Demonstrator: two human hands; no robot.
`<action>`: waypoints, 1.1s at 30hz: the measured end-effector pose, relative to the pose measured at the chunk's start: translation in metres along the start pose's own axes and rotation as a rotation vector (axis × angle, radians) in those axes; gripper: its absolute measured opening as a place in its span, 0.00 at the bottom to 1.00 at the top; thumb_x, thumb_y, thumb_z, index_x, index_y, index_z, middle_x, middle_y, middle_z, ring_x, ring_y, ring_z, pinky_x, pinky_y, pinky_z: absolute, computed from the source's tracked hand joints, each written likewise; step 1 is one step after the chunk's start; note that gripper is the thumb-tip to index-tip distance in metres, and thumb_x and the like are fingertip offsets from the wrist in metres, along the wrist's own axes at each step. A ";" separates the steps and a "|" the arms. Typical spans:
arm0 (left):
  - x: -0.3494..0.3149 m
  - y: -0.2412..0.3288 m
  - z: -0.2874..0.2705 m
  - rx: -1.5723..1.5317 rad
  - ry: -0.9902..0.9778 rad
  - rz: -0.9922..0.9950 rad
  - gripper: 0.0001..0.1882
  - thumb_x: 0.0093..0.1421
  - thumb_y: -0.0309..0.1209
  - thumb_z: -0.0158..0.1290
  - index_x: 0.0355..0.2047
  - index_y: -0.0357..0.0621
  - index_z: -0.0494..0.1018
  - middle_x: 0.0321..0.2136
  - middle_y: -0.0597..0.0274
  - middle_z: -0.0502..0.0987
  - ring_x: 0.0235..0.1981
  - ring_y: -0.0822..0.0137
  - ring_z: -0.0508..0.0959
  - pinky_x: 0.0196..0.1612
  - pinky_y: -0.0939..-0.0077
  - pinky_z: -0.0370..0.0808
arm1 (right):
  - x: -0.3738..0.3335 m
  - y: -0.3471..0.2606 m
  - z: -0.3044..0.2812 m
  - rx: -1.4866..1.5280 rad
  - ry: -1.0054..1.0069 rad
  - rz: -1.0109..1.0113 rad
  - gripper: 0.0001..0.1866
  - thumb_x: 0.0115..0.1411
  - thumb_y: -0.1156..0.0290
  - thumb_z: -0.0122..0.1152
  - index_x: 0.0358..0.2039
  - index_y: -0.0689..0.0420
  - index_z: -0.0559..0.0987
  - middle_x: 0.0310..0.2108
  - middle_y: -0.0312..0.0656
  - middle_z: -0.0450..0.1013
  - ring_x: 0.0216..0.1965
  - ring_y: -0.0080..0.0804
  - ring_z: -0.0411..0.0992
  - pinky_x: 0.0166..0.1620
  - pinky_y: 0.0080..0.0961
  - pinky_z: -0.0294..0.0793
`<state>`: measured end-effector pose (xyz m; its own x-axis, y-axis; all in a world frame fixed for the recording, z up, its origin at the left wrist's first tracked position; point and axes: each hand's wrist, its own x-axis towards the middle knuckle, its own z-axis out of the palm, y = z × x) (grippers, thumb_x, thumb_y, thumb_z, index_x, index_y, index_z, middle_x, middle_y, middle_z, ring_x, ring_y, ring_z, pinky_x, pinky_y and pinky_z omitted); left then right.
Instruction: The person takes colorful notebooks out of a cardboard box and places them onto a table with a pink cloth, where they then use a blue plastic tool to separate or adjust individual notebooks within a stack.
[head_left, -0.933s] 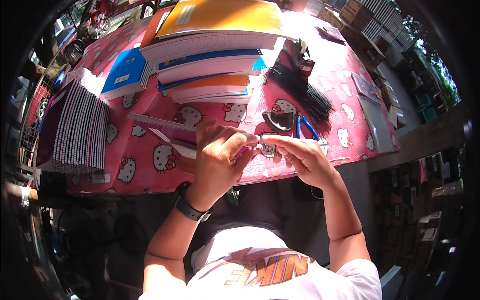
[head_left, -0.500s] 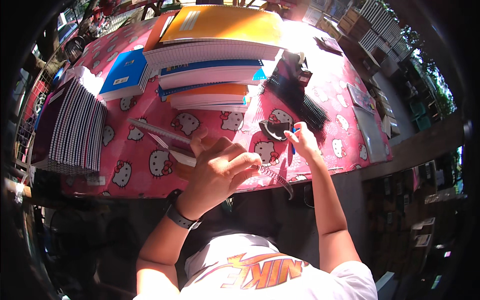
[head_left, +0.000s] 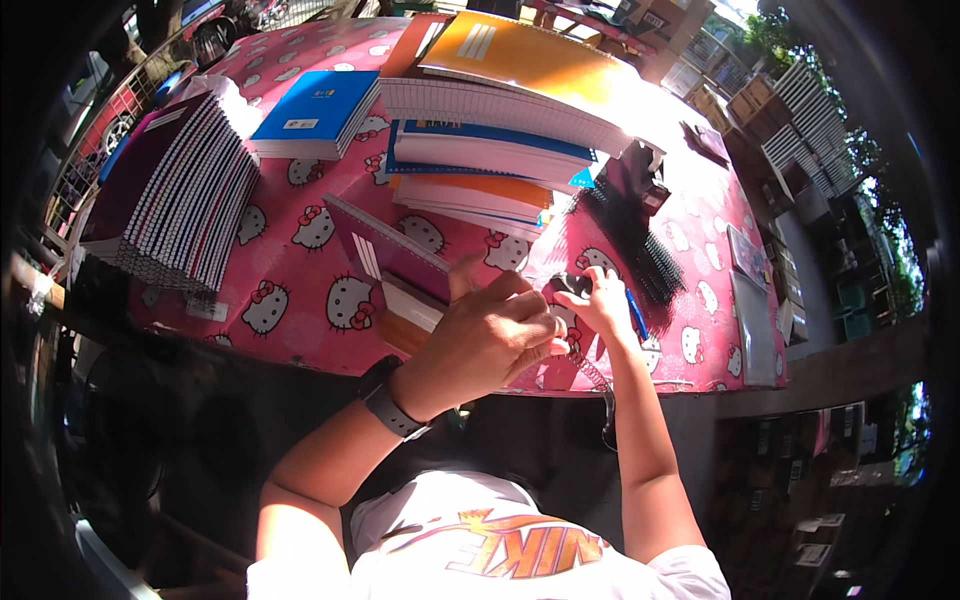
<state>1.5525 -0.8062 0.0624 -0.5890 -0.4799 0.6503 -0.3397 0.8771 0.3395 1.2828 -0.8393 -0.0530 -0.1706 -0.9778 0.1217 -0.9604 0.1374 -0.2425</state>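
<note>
Over pink cloth (head_left: 290,228), hands (head_left: 490,335) touch a coil (head_left: 592,374) and a black object (head_left: 571,286).

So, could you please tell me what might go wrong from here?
The thin, dark spiral coil hangs from the left hand past the edge of the pink patterned tablecloth, close to the right forearm, so it might snag or bend. The tall stack of orange and blue notebooks is unevenly piled and could perhaps slide if knocked.
</note>
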 end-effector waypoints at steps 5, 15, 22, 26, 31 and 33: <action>0.007 -0.004 0.003 -0.058 0.015 0.057 0.07 0.50 0.39 0.55 0.27 0.54 0.74 0.26 0.75 0.71 0.38 0.74 0.70 0.52 0.58 0.49 | -0.010 0.017 -0.011 0.103 0.030 -0.128 0.32 0.39 0.46 0.68 0.38 0.58 0.73 0.34 0.49 0.68 0.36 0.44 0.68 0.39 0.36 0.69; -0.004 -0.022 -0.008 0.045 0.103 -0.032 0.16 0.37 0.43 0.63 0.21 0.51 0.71 0.21 0.72 0.70 0.35 0.70 0.71 0.54 0.50 0.48 | -0.058 -0.070 -0.096 1.297 -0.343 -0.419 0.40 0.47 0.35 0.53 0.37 0.66 0.75 0.40 0.49 0.72 0.45 0.36 0.68 0.51 0.30 0.63; -0.004 -0.023 -0.008 -0.005 0.140 -0.045 0.16 0.36 0.43 0.64 0.21 0.52 0.71 0.19 0.72 0.69 0.33 0.71 0.72 0.55 0.51 0.48 | -0.044 -0.070 -0.096 1.495 -0.484 -0.338 0.36 0.48 0.41 0.55 0.39 0.66 0.74 0.37 0.45 0.73 0.43 0.31 0.68 0.49 0.27 0.63; -0.003 -0.022 -0.011 0.078 0.234 -0.121 0.18 0.34 0.45 0.64 0.21 0.51 0.72 0.21 0.71 0.70 0.33 0.70 0.72 0.56 0.48 0.44 | -0.034 -0.072 -0.106 1.396 -0.446 -0.349 0.35 0.47 0.42 0.57 0.38 0.66 0.74 0.37 0.43 0.73 0.38 0.26 0.69 0.43 0.22 0.65; -0.007 -0.029 -0.013 0.104 0.216 -0.132 0.19 0.33 0.46 0.64 0.21 0.51 0.72 0.21 0.70 0.70 0.32 0.69 0.71 0.56 0.47 0.43 | -0.026 -0.080 -0.106 0.853 -0.478 -0.191 0.36 0.46 0.41 0.57 0.36 0.67 0.74 0.38 0.45 0.72 0.39 0.29 0.70 0.43 0.22 0.67; -0.003 -0.031 -0.014 0.118 0.242 -0.132 0.19 0.33 0.46 0.64 0.20 0.51 0.72 0.21 0.69 0.70 0.32 0.69 0.71 0.56 0.47 0.43 | -0.028 -0.073 -0.106 1.529 -0.390 -0.291 0.36 0.47 0.41 0.57 0.42 0.65 0.73 0.41 0.47 0.71 0.42 0.32 0.70 0.43 0.22 0.68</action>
<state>1.5748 -0.8319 0.0593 -0.3468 -0.5584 0.7536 -0.4930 0.7921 0.3599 1.3343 -0.8049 0.0628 0.2637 -0.9529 0.1500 0.2038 -0.0969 -0.9742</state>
